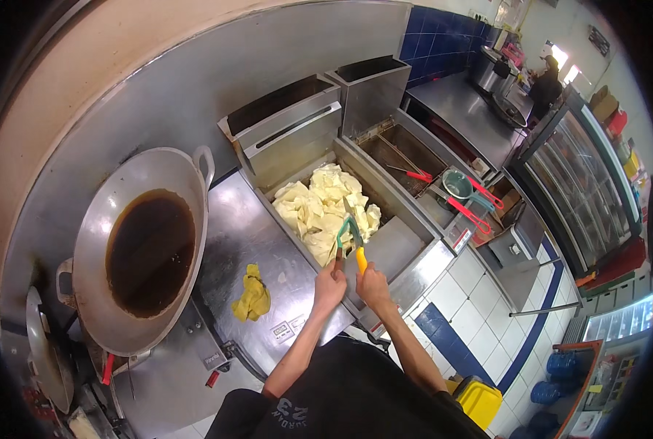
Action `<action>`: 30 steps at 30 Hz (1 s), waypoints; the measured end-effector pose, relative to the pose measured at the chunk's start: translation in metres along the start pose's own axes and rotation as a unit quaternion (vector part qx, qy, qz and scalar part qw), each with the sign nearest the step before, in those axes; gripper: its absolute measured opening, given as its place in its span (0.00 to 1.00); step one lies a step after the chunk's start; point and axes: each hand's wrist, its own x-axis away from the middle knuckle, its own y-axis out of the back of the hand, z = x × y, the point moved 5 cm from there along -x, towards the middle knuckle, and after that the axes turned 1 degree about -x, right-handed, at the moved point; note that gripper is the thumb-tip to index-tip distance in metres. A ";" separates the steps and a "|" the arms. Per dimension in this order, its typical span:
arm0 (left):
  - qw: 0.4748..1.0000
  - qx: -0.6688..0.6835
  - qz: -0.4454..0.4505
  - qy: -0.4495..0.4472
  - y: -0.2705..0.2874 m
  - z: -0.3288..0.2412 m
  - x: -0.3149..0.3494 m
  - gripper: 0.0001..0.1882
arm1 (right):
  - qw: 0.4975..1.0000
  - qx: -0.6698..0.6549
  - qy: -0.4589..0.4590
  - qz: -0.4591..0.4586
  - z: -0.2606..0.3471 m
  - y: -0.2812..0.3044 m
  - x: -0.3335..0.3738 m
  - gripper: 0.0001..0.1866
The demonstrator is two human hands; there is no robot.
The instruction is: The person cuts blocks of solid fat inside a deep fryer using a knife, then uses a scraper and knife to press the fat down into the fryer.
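Large pale-yellow chunks of solid fat (319, 208) are heaped in the steel fryer vat (418, 212) in front of me. My left hand (330, 285) is closed around the brown handle of a tool with a green upper part (342, 233); its exact kind is unclear. In my right hand (374, 286) is a yellow-handled tool (361, 259) with a narrow blade, pointing into the fat. Both tools meet or overlap at the near right side of the heap, where their tips are partly hidden. A grey metal sheet lies beside the fat.
On the left sits a big wok (92, 241) of dark brown liquid. A crumpled yellow-green cloth (252, 296) lies on the steel counter (231, 219). Strainers with red handles (473, 216) rest right of the vat. Farther back are a glass display case (575, 175) and another person (546, 88).
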 end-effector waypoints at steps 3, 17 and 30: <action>0.999 0.029 -0.021 0.035 0.007 0.006 -0.030 0.15 | 1.000 -0.025 0.013 -0.008 0.009 -0.002 0.003 0.18; 0.992 0.063 -0.110 -0.014 0.062 0.041 -0.056 0.22 | 0.996 -0.066 -0.013 -0.066 -0.037 0.057 0.032 0.17; 0.990 -0.095 -0.090 -0.050 0.071 -0.029 -0.001 0.21 | 0.984 -0.079 -0.023 -0.156 -0.021 0.032 -0.041 0.17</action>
